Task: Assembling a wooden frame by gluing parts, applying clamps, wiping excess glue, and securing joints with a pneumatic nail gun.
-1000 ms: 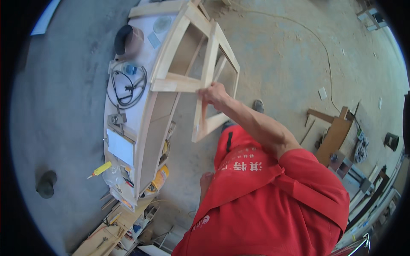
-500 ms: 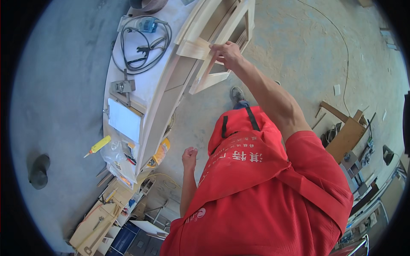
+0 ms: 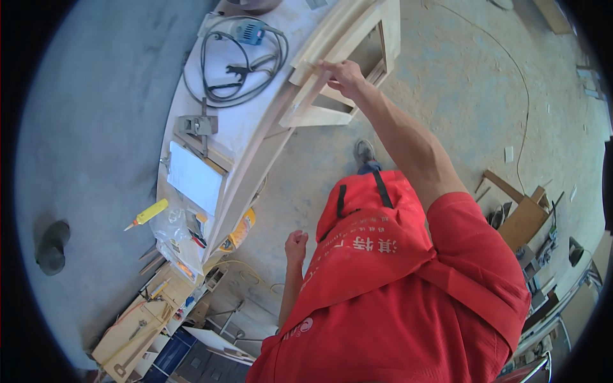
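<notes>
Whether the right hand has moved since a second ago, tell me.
Yes. The right hand, gripping the wooden frame, has come closer to the workbench edge, toward the coiled cable.

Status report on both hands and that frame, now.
Right hand gripping wooden frame at the workbench edge. Left hand fisted, empty, at the side. Coiled cable on bench, apart from frame.

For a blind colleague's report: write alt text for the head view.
Seen from above, a person in a red shirt and apron grips a pale wooden frame with the right hand at the edge of a white workbench. The left hand hangs closed by the waist. A coiled power-tool cord lies on the bench.
</notes>
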Action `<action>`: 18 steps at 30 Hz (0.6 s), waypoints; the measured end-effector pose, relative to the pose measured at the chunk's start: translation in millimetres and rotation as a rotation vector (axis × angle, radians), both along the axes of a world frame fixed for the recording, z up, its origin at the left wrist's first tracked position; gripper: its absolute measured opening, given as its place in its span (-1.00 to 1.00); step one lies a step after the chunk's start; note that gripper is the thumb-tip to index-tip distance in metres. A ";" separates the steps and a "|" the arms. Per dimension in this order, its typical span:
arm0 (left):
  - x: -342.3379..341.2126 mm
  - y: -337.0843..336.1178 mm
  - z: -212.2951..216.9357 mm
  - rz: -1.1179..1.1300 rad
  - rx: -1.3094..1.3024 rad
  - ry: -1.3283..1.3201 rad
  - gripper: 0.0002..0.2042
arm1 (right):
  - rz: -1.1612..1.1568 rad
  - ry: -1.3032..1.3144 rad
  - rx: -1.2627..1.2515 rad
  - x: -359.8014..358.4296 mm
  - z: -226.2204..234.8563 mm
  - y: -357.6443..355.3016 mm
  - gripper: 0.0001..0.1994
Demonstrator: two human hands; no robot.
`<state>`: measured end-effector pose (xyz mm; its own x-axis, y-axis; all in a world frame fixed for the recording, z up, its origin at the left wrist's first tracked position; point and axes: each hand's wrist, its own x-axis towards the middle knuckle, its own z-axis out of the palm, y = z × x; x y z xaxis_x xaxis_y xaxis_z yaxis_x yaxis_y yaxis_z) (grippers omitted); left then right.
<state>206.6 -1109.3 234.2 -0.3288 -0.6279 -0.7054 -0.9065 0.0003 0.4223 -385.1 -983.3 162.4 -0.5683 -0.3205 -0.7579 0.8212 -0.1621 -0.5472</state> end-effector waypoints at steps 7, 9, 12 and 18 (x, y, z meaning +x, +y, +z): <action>-4.8 -1.0 -26.1 -0.182 0.022 -0.071 -0.56 | 0.256 0.340 0.154 67.8 -34.2 59.8 -0.57; -28.4 -0.5 -35.7 -0.346 0.012 -0.143 -0.56 | 0.392 0.273 0.314 113.1 -47.5 98.1 -0.64; -71.2 -27.3 -61.5 -0.651 0.025 -0.131 -0.56 | 0.375 0.096 0.388 202.2 -69.3 169.9 -0.63; -289.2 22.2 -35.9 -0.757 -0.017 0.267 -0.63 | 0.087 -0.216 0.520 333.4 -64.7 309.9 -0.70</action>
